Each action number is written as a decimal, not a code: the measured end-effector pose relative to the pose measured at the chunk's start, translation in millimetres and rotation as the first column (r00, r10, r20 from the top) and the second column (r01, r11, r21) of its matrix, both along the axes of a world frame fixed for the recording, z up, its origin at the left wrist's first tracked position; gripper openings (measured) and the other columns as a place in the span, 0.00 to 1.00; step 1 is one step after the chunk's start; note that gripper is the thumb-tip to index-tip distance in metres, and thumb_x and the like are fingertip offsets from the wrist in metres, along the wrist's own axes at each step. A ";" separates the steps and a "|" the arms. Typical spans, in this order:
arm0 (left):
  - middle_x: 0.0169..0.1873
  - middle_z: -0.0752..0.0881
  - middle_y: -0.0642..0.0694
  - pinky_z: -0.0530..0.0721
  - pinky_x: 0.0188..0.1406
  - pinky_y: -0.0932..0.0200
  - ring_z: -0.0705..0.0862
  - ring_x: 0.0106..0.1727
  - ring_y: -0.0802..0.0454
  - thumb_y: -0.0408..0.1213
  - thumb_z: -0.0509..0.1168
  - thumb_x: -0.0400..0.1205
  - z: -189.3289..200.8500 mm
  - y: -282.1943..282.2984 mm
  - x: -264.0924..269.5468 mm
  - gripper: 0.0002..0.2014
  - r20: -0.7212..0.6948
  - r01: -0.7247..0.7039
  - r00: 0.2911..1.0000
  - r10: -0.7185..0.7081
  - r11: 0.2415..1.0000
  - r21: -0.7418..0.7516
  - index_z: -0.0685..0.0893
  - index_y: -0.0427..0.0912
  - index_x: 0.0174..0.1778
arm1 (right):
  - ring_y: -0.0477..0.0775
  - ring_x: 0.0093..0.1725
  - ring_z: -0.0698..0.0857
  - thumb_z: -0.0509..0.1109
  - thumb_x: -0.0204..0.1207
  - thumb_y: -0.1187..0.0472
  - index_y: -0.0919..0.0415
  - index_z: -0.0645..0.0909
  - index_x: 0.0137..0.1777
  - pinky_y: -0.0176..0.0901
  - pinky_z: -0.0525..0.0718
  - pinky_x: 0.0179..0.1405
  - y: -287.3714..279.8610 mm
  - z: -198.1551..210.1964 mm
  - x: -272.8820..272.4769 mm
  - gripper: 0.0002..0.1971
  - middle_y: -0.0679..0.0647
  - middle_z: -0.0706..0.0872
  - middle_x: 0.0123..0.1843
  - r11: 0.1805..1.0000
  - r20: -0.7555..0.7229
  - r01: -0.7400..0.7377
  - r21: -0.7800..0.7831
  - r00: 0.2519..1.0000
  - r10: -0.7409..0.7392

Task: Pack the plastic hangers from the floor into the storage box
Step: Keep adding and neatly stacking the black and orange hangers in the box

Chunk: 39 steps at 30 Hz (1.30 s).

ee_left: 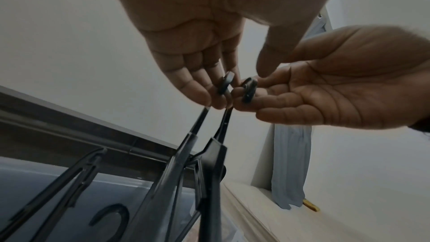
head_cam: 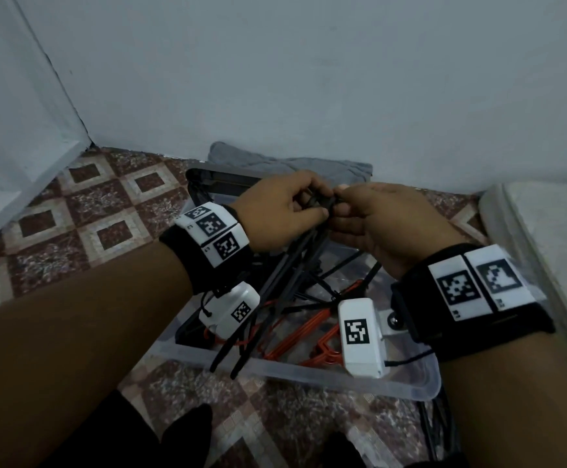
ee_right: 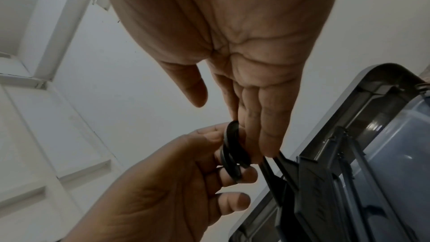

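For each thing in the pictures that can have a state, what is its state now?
Left hand: holds the black hangers by their hooks.
Right hand: holds the same hooks.
Black hangers: bunched, lower ends in the box.
Orange hangers: lying in the box.
Storage box: open, partly filled.
Grey cloth: crumpled behind the box.
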<state>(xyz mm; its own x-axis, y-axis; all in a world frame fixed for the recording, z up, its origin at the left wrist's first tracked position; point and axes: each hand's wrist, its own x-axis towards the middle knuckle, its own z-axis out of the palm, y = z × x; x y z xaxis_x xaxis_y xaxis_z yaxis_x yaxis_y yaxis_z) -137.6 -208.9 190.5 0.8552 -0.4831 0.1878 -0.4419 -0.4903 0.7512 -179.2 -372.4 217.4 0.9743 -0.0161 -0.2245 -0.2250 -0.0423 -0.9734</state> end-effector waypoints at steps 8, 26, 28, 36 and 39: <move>0.29 0.79 0.59 0.74 0.27 0.70 0.78 0.28 0.55 0.40 0.72 0.79 -5.5 0.7 4.9 0.13 0.085 -0.065 0.994 0.063 0.998 0.024 0.82 0.55 0.57 | 0.47 0.41 0.91 0.68 0.75 0.65 0.48 0.85 0.53 0.45 0.89 0.52 -12.3 -0.7 2.8 0.12 0.50 0.92 0.42 0.875 0.138 -0.059 -0.481 0.980 0.142; 0.42 0.83 0.47 0.77 0.46 0.56 0.80 0.44 0.45 0.46 0.63 0.83 -42.8 84.2 71.0 0.10 0.133 -0.563 0.827 0.547 0.800 0.209 0.83 0.44 0.49 | 0.48 0.30 0.88 0.65 0.62 0.55 0.47 0.86 0.46 0.45 0.84 0.34 -37.9 -19.0 22.6 0.13 0.50 0.89 0.30 0.882 0.258 0.134 -0.451 0.966 -0.015; 0.32 0.80 0.44 0.76 0.34 0.55 0.80 0.35 0.36 0.43 0.60 0.83 -66.7 102.8 83.4 0.13 0.120 -0.584 0.803 0.584 0.730 0.355 0.80 0.42 0.36 | 0.51 0.27 0.84 0.66 0.61 0.55 0.48 0.86 0.42 0.47 0.83 0.34 -42.5 -16.7 25.1 0.11 0.50 0.85 0.28 0.890 0.295 0.224 -0.396 0.949 -0.108; 0.67 0.82 0.41 0.82 0.56 0.51 0.84 0.60 0.39 0.65 0.70 0.73 -137.5 54.5 100.0 0.41 -0.175 -0.107 0.934 0.310 0.713 0.693 0.72 0.45 0.77 | 0.54 0.31 0.85 0.67 0.64 0.57 0.47 0.87 0.44 0.54 0.89 0.36 -58.4 -13.2 23.7 0.11 0.49 0.86 0.32 0.820 0.408 0.364 -0.441 0.895 -0.179; 0.74 0.76 0.40 0.82 0.58 0.49 0.81 0.67 0.37 0.61 0.74 0.71 -150.2 23.0 112.1 0.48 -0.222 -0.161 0.908 0.356 0.784 0.599 0.61 0.44 0.82 | 0.55 0.27 0.82 0.67 0.62 0.59 0.48 0.88 0.41 0.52 0.87 0.29 -60.3 -13.7 25.5 0.11 0.47 0.87 0.29 0.839 0.438 0.430 -0.333 0.858 -0.266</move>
<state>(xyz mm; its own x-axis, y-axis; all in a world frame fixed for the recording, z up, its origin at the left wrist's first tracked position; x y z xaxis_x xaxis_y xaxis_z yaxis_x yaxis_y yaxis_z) -25.5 -185.9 40.4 0.9269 -0.1695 -0.3347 -0.0308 -0.9235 0.3824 -153.7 -432.7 203.7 0.8922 -0.3794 0.2450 0.0604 -0.4375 -0.8972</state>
